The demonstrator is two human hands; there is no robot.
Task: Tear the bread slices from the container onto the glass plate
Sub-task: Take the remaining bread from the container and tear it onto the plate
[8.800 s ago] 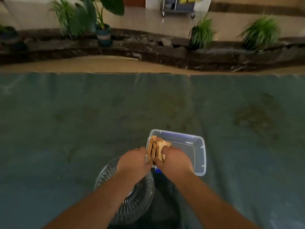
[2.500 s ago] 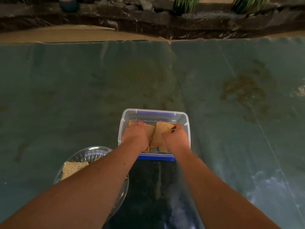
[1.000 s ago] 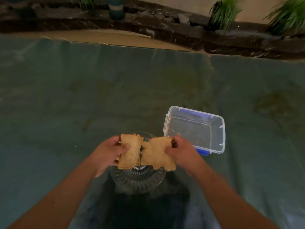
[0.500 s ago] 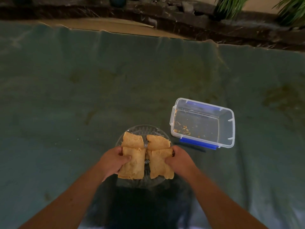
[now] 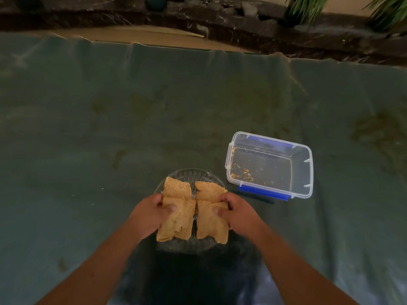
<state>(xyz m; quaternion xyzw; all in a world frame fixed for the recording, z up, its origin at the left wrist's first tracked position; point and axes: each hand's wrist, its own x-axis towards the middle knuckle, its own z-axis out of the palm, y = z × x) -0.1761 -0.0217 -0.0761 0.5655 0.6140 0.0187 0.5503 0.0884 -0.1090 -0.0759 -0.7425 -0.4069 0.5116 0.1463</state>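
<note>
A round glass plate (image 5: 187, 173) sits on the green cloth near me. Two torn bread halves lie on its far side, a left one (image 5: 177, 189) and a right one (image 5: 209, 191). My left hand (image 5: 147, 213) grips another torn bread piece (image 5: 176, 223) over the plate's near left. My right hand (image 5: 239, 213) grips the matching torn piece (image 5: 211, 227) just to its right, with a narrow gap between the two. The clear plastic container (image 5: 269, 165) with blue clips stands to the right of the plate and holds only crumbs.
The green cloth (image 5: 110, 128) covers the wide table, with brown stains at the right. Beyond its far edge run a tan strip, a dark stone border and potted plants (image 5: 306, 7). A dark shadowed patch lies below the plate.
The slice came out of the container and has been torn in two over the plate. Both hands have lowered the halves closer to the plate, beside the two pieces lying there.
</note>
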